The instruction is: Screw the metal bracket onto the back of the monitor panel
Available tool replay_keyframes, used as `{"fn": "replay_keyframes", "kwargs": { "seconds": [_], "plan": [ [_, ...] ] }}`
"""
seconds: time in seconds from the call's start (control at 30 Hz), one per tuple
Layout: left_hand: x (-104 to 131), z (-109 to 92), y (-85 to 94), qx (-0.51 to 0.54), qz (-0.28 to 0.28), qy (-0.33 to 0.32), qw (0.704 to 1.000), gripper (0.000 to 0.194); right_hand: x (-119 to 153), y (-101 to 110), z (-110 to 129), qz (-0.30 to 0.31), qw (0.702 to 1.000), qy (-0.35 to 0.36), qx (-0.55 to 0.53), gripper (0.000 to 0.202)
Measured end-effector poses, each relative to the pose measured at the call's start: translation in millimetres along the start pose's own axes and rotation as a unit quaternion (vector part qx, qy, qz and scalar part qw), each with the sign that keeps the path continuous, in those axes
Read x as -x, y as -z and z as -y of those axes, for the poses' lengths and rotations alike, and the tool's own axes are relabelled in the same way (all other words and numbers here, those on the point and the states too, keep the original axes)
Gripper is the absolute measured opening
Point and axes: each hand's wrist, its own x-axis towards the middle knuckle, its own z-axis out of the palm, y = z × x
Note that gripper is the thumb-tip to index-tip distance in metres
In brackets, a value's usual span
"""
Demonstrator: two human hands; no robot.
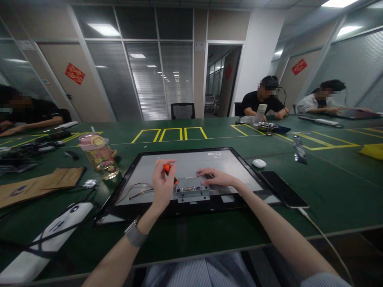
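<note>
My left hand (162,187) is closed round the orange and black handle of a screwdriver (167,169). The tool slants down to the left end of a metal bracket (194,195) with connector ports along its front side. This bracket sits near the close edge of a flat display panel (143,165), which lies back side up in a black frame. My right hand (220,177) lies with fingers stretched out at the bracket's right and far side, its fingertips touching there. Thin wires (136,190) run across the panel to the left of the bracket.
To the right are a phone (283,188) with a cable plugged in and a white earbud case (259,163). A drink bottle (100,155), a paper bag (44,186) and a white power strip (50,239) stand or lie left. Other people sit across the table.
</note>
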Motion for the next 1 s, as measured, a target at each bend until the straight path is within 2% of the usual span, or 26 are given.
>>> {"fn": "replay_keyframes", "kwargs": {
  "seconds": [0.23,0.37,0.5,0.6,0.73,0.87,1.0],
  "plan": [
    [-0.3,-0.1,-0.1,0.129,0.022,0.066,0.989,0.032,0.2,0.3,1.0,-0.003,1.0,-0.011,0.0,0.052],
    [1.3,-1.3,-1.8,0.098,0.032,0.06,0.993,0.03,-0.3,0.0,-0.4,-0.002,1.0,-0.002,-0.002,0.052],
    [1.0,0.4,-2.0,0.029,0.015,0.019,0.999,0.017,0.5,0.2,1.3,-0.001,1.0,-0.006,-0.005,0.05],
    [0.4,0.2,-0.8,0.023,0.01,-0.002,1.0,0.017,1.1,0.5,3.3,-0.001,1.0,-0.011,-0.001,0.051],
    [0.9,-2.1,-0.4,0.064,0.026,0.03,0.997,0.03,0.8,0.6,3.3,0.001,1.0,-0.008,0.001,0.051],
    [0.8,-1.3,-2.7,0.071,0.014,0.069,0.995,0.033,0.3,0.5,2.2,0.002,1.0,0.0,0.0,0.053],
    [0.2,4.4,-3.7,0.026,-0.003,0.046,0.999,0.027,0.1,0.1,1.8,-0.003,1.0,-0.003,0.002,0.052]
  ]
}}
